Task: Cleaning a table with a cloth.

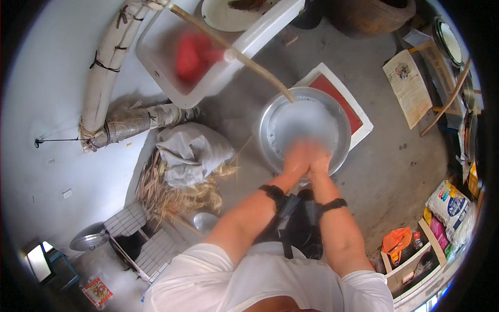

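My left hand and my right hand are close together over the near side of a round metal basin. Cloudy, sudsy water shows along the basin's inner wall. A heavy blur covers the basin's middle and my fingers, so whether they hold anything is hidden. Each of my wrists wears a black strap. A tan hose slants down from the upper left, its end at the basin's far rim. Beneath the basin lies a white-edged board with a red centre.
A white sink holds a blurred red item at upper left. Left of the basin, a grey sack rests on dry straw. Newspaper lies right, near a leaning stick. A large brown pot stands beyond.
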A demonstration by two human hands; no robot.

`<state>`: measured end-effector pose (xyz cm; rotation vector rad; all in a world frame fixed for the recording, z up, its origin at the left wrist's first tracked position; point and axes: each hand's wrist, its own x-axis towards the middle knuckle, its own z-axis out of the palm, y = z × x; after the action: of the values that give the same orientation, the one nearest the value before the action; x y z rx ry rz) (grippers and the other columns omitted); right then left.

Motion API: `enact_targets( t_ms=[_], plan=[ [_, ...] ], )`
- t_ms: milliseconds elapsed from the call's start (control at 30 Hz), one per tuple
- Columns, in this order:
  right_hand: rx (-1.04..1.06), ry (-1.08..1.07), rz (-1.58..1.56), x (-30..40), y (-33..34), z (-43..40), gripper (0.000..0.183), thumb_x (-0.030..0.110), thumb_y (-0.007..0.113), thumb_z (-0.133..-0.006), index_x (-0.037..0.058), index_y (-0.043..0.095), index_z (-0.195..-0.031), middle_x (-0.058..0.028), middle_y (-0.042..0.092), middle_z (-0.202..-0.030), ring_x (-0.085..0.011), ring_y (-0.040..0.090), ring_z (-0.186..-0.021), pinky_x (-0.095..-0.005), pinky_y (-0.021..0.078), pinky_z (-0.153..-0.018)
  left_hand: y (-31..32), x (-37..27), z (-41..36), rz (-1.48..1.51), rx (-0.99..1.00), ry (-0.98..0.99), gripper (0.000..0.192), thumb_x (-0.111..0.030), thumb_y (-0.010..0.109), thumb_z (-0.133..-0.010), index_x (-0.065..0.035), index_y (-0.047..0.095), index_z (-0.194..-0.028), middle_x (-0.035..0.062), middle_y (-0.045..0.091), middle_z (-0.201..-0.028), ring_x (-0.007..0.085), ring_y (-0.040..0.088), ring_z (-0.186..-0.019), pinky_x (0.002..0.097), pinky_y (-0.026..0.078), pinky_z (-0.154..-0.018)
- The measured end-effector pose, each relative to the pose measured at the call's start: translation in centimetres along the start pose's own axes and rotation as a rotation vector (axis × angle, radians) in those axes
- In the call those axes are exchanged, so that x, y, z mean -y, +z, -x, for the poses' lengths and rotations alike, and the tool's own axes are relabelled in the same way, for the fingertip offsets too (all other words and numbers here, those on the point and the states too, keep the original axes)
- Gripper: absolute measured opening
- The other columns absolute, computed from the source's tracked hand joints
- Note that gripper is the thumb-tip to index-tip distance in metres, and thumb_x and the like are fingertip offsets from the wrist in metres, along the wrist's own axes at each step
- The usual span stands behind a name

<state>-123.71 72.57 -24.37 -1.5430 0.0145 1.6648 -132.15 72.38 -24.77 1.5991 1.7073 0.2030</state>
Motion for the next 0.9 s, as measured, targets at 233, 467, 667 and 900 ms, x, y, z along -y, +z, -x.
enact_targets(
  t_ms=[233, 467, 667, 900],
  plan=[
    [0.056, 0.046, -0.321, 5.0, 1.3, 3.3, 0.048, 0.025, 0.066, -0.086, 0.0048, 0.048, -0.125, -0.0116, 0.059, -0.112, -0.0272, 0.057, -0.102, -0.0458, 0.0494, -0.083, -5.6, -2.4, 2.2, 1.303, 0.200, -0.463, 0.045, -0.035, 0.061, -0.090, -0.0120, 0.051, -0.128, 0.0115, 0.060, -0.114, 0.0253, 0.059, -0.104, 0.0410, 0.049, -0.081],
    [0.236, -0.121, 0.026, 7.7, 2.4, 6.1, 0.035, 0.005, 0.068, -0.080, 0.0047, 0.060, -0.114, -0.0060, 0.064, -0.101, -0.0170, 0.060, -0.089, -0.0307, 0.0506, -0.077, -12.5, -5.9, 5.3, 1.477, 0.750, -0.270, 0.039, -0.015, 0.061, -0.090, -0.0111, 0.047, -0.127, 0.0045, 0.058, -0.110, 0.0158, 0.060, -0.092, 0.0315, 0.051, -0.076],
    [0.367, -0.164, 0.254, 10.8, 2.9, 8.5, 0.038, 0.014, 0.071, -0.079, 0.0144, 0.062, -0.115, -0.0074, 0.060, -0.110, -0.0168, 0.056, -0.098, -0.0309, 0.0490, -0.081, -15.4, -7.9, 4.9, 1.054, 0.841, -0.195, 0.008, -0.008, 0.060, -0.084, -0.0031, 0.059, -0.090, 0.0017, 0.054, -0.075, 0.0090, 0.050, -0.063, 0.0217, 0.035, -0.050],
    [0.211, -0.481, 0.674, 10.1, 3.1, 8.8, 0.027, 0.021, 0.070, -0.081, 0.0073, 0.064, -0.103, -0.0065, 0.065, -0.088, -0.0162, 0.060, -0.075, -0.0325, 0.0505, -0.065, -14.8, -9.1, 5.9, 0.905, 0.777, -0.269, 0.006, -0.010, 0.063, -0.081, -0.0065, 0.059, -0.083, 0.0004, 0.048, -0.061, 0.0097, 0.042, -0.047, 0.0252, 0.028, -0.042]
  ],
)
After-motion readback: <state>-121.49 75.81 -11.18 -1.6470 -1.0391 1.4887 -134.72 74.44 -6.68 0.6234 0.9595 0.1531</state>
